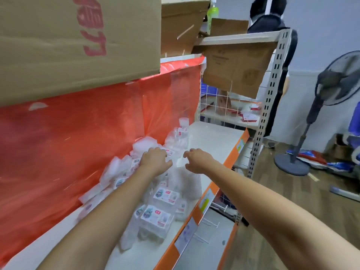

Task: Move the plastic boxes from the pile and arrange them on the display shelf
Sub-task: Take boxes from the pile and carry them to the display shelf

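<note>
Plastic boxes [163,199] lie in a loose, slippery heap on the white display shelf [212,137], against the red sheet [78,137] at its back. Any careless pull could topple the clear stack near the orange front edge [218,184] and send boxes to the floor. Both arms reach forward. The left hand [153,160] presses its spread fingers onto the pile; the right hand [196,159] hovers just beside, fingers loosely curled and apparently holding nothing.

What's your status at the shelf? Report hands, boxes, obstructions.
Left hand resting on the piled plastic boxes, fingers curled. Right hand hovering beside it, grip unclear. Shelf bare beyond the pile. Nothing blocking.
</note>
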{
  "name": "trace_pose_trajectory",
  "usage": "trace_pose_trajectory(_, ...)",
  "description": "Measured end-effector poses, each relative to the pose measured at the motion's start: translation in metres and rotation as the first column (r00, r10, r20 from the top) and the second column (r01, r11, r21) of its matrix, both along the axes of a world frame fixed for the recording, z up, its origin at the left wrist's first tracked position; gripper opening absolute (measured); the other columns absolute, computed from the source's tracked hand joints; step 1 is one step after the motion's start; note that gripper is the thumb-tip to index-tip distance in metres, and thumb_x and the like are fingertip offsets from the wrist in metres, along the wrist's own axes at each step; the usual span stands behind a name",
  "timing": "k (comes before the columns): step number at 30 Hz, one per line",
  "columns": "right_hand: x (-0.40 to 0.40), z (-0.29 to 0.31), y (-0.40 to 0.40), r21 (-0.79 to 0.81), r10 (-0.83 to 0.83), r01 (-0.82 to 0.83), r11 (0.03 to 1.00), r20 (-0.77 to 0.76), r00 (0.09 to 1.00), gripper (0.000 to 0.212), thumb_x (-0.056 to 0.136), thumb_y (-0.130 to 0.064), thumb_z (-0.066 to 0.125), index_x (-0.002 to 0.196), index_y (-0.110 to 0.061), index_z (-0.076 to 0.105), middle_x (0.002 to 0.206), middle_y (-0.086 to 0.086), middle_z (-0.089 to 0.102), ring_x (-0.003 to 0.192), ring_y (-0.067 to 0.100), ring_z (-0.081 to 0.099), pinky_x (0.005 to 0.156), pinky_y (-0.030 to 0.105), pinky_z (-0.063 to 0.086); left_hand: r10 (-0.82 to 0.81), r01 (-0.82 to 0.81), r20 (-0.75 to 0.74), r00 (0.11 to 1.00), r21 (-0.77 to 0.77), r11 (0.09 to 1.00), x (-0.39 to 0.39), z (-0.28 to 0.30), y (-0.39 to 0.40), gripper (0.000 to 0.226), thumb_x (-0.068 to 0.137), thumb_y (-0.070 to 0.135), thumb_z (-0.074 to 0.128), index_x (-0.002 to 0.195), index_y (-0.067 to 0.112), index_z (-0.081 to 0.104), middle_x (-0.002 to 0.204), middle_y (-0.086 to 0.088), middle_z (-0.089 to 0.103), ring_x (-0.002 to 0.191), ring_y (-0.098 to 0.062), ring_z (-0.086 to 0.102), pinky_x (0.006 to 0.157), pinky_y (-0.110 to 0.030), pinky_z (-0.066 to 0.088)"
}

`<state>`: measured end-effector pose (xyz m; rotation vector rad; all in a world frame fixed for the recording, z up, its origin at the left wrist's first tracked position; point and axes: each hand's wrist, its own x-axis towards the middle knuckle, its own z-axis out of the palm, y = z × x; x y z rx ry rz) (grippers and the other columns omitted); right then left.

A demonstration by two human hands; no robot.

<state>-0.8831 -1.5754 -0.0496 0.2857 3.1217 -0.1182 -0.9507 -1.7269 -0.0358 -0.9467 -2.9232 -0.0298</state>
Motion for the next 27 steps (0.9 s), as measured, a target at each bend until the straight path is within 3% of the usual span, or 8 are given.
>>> trace_pose_trajectory(6, -0.057, -0.010, 0.055, -0.002, 0.117, -0.117, 0.993, 0.064, 0.991, 0.044, 0.093, -0.023, 0.048, 0.136, -0.013, 0.043, 0.134, 0.010, 0.046, 0.125, 0.029, 0.041, 0.093, 0.037, 0.041, 0.000, -0.006, 0.132, 0.991, 0.049, 0.999, -0.036, -0.015, 0.039, 0.041, 0.089, 0.028, 0.052, 0.128, 0.015, 0.054, 0.127, -0.008, 0.050, 0.121, -0.029, 0.043, 0.099, -0.035, 0.038)
trace_pose_trajectory(12, -0.098, -0.019, 0.085, -0.060, 0.202, -0.198, 0.978, 0.073, 0.977, 0.045, 0.093, -0.018, 0.047, 0.137, -0.013, 0.041, 0.131, 0.010, 0.047, 0.122, 0.029, 0.044, 0.090, 0.036, 0.041, 0.123, -0.119, 0.254, 0.959, -0.032, 0.992, -0.054, -0.021, 0.051, 0.060, 0.085, 0.035, 0.060, 0.140, 0.022, 0.040, 0.140, -0.009, 0.040, 0.128, -0.030, 0.036, 0.107, -0.036, 0.031)
trace_pose_trajectory(18, -0.116, -0.039, 0.067, -0.122, 0.393, -0.386, 0.915, 0.043, 0.918, 0.053, 0.092, -0.021, 0.050, 0.142, -0.016, 0.033, 0.136, 0.011, 0.036, 0.123, 0.030, 0.037, 0.090, 0.038, 0.042, 0.224, -0.237, 0.278, 0.934, 0.013, 0.971, -0.052, -0.029, 0.054, 0.062, 0.084, 0.037, 0.061, 0.140, 0.030, 0.034, 0.143, -0.006, 0.036, 0.129, -0.029, 0.029, 0.107, -0.043, 0.032)
trace_pose_trajectory(24, -0.118, -0.065, 0.072, -0.088, 0.412, -0.426, 0.900, -0.140, 0.900, 0.049, 0.088, -0.019, 0.046, 0.137, -0.020, 0.039, 0.134, 0.009, 0.038, 0.114, 0.031, 0.036, 0.097, 0.033, 0.035, 0.309, -0.311, 0.266, 0.913, -0.035, 0.950, -0.046, -0.030, 0.055, 0.069, 0.081, 0.038, 0.062, 0.142, 0.034, 0.029, 0.145, -0.012, 0.032, 0.133, -0.031, 0.020, 0.108, -0.042, 0.029)
trace_pose_trajectory(27, -0.121, -0.070, 0.074, -0.159, 0.411, -0.443, 0.883, -0.197, 0.890, 0.048, 0.085, -0.018, 0.049, 0.133, -0.018, 0.044, 0.130, 0.010, 0.040, 0.111, 0.031, 0.037, 0.096, 0.032, 0.031, 0.324, -0.334, 0.273, 0.906, -0.010, 0.942, -0.042, -0.030, 0.056, 0.066, 0.081, 0.033, 0.062, 0.140, 0.032, 0.032, 0.149, -0.011, 0.026, 0.135, -0.030, 0.018, 0.108, -0.042, 0.026)
